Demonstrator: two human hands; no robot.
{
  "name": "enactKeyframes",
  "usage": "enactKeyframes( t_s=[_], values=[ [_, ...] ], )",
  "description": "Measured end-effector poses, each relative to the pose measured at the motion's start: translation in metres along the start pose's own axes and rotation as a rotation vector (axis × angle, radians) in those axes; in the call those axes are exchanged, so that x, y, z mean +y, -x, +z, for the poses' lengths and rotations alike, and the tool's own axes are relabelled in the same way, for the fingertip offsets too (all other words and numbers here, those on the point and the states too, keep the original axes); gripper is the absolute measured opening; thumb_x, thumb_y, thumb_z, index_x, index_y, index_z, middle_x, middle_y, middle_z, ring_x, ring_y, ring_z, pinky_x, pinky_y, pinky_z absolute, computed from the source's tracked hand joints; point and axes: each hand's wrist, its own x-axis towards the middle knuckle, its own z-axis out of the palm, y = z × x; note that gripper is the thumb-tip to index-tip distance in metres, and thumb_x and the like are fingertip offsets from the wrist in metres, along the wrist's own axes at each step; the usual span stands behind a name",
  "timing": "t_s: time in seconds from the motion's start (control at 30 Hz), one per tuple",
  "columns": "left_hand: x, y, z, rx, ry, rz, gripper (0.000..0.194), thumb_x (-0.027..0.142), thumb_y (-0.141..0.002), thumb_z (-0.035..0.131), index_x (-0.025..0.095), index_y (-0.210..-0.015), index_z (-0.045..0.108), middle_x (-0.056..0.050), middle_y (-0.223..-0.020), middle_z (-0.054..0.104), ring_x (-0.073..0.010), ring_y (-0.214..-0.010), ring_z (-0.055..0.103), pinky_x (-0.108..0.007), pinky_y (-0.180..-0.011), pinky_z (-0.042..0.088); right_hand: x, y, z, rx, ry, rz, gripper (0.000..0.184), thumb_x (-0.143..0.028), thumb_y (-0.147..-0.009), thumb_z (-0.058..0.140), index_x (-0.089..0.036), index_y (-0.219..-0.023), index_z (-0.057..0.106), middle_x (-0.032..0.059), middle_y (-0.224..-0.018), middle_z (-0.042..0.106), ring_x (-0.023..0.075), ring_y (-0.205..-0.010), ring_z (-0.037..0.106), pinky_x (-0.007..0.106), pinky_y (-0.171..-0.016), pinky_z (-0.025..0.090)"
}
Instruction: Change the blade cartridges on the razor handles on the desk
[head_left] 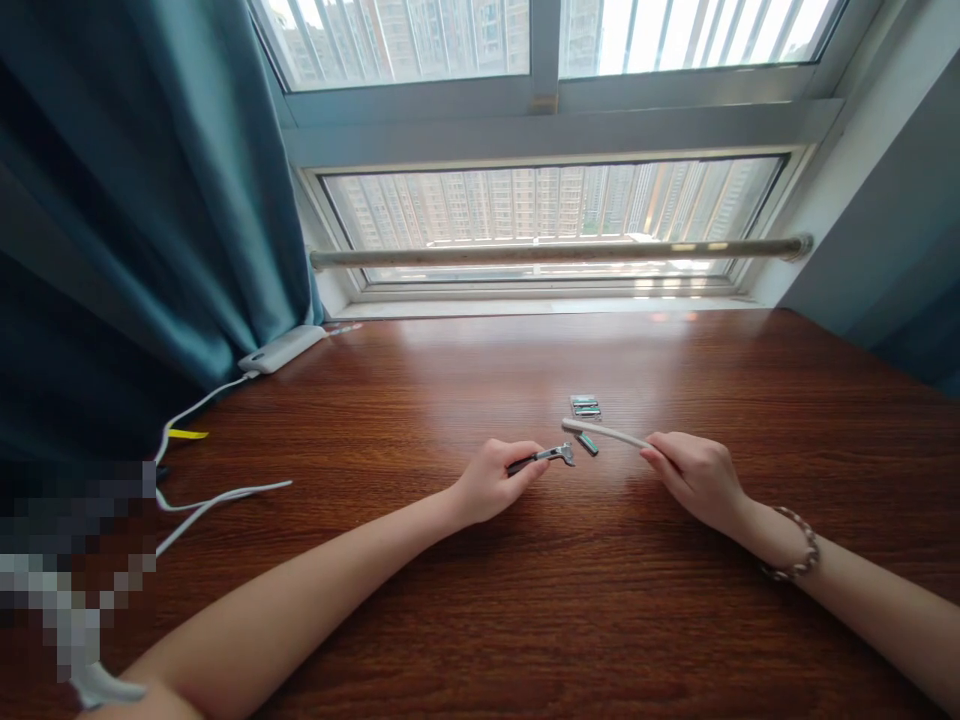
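My left hand (499,478) is closed around the dark grip of a razor handle (553,454), its silver head pointing right. A slim white toothbrush (609,433) is pinched in my right hand (696,478); its head end points left, above the table's middle. Under and just below the toothbrush lies a loose green-and-grey razor cartridge (587,443), apart from the razor head. Slightly farther back sits a small clear pack of razor cartridges (585,406). Whether the toothbrush touches the loose cartridge I cannot tell.
A brown wooden table (420,385) reaches back to a barred window with a horizontal rail (555,254). At the left are a white power strip (283,350), white cables (225,495) and a yellow strip (187,435). Blue curtain (172,180) hangs beside them.
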Motion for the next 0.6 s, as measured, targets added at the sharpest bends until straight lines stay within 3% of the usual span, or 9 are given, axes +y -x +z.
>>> enactKeyframes(
  t_s=[0.1, 0.23, 0.43, 0.6],
  values=[
    [-0.001, 0.0004, 0.0002, 0.015, -0.013, 0.013, 0.034, 0.037, -0.083, 0.039, 0.011, -0.082, 0.062, 0.003, -0.057, 0.044, -0.007, -0.052, 0.033, -0.02, -0.051, 0.025, -0.0013, 0.0013, -0.0002, -0.006, 0.009, -0.062, 0.038, -0.036, -0.091, 0.033, -0.017, -0.067, 0.055, 0.0019, -0.059, 0.053, 0.0133, -0.057, 0.048, 0.024, -0.057, 0.028],
    [-0.0027, 0.0002, -0.0002, 0.043, -0.005, 0.02, 0.034, 0.036, -0.084, 0.04, 0.011, -0.081, 0.061, 0.003, -0.056, 0.041, -0.0069, -0.051, 0.032, -0.02, -0.051, 0.024, -0.0003, 0.0006, 0.0014, -0.001, 0.102, 0.023, 0.038, -0.039, -0.09, 0.035, -0.018, -0.063, 0.053, 0.0014, -0.057, 0.052, 0.0136, -0.055, 0.047, 0.025, -0.054, 0.027],
    [-0.0019, -0.0009, -0.0012, 0.07, 0.022, 0.005, 0.033, 0.037, -0.084, 0.04, 0.012, -0.078, 0.061, 0.004, -0.055, 0.039, -0.0071, -0.052, 0.032, -0.021, -0.051, 0.024, -0.0009, -0.0001, 0.0014, -0.003, -0.017, -0.046, 0.035, -0.035, -0.091, 0.031, -0.017, -0.073, 0.056, 0.0024, -0.062, 0.055, 0.0135, -0.058, 0.05, 0.023, -0.057, 0.03],
    [-0.0009, -0.0024, -0.0024, 0.074, 0.067, 0.004, 0.032, 0.036, -0.083, 0.041, 0.011, -0.078, 0.06, 0.003, -0.056, 0.04, -0.0075, -0.053, 0.034, -0.021, -0.053, 0.025, 0.0003, 0.0002, 0.0039, -0.003, 0.034, 0.039, 0.035, -0.036, -0.091, 0.033, -0.018, -0.07, 0.055, 0.0018, -0.06, 0.056, 0.0138, -0.056, 0.051, 0.024, -0.054, 0.029]
  ],
)
